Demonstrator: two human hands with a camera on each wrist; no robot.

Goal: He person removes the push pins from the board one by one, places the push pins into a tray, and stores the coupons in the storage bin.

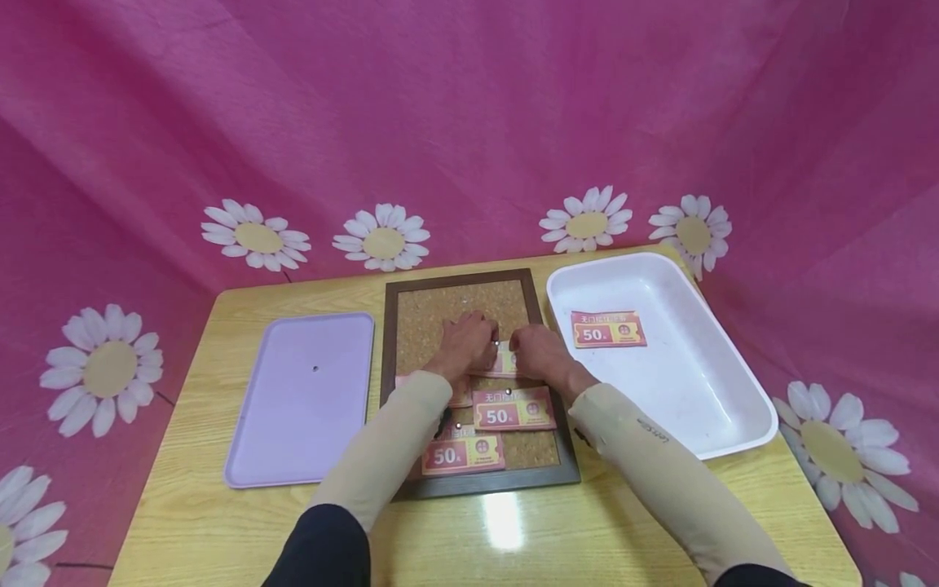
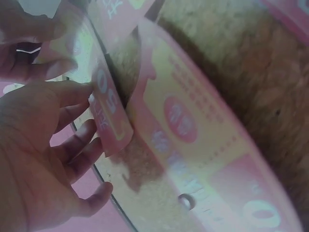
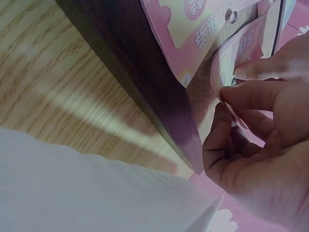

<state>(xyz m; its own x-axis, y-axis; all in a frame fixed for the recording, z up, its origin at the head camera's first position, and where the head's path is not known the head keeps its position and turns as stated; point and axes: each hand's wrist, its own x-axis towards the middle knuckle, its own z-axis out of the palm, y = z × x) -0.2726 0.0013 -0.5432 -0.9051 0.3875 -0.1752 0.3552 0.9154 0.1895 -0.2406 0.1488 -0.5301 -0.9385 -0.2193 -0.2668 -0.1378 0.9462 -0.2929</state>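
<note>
My left hand (image 1: pixel 466 342) is over the upper cork, its thumb and index fingertip closing about a small metal pushpin (image 3: pixel 234 81) at a coupon's top edge. That pink and yellow coupon (image 2: pixel 107 99), marked 50, is bent away from the board. My right hand (image 1: pixel 541 353) pinches the coupon's right end between thumb and fingertip. Just below, another coupon (image 1: pixel 513 408) and a lower coupon (image 1: pixel 464 453) lie on the corkboard (image 1: pixel 433 314), each with a pin at its top. A further coupon (image 1: pixel 460 395) is partly hidden by my left hand.
Left of the dark-framed board lies a purple tray (image 1: pixel 293 408) with one small pin (image 1: pixel 315 368). A white bin (image 1: pixel 682 367) stands to the right, holding one coupon (image 1: pixel 608 329). Behind the wooden table (image 1: pixel 198 456) hangs a pink flowered cloth (image 1: pixel 469 122).
</note>
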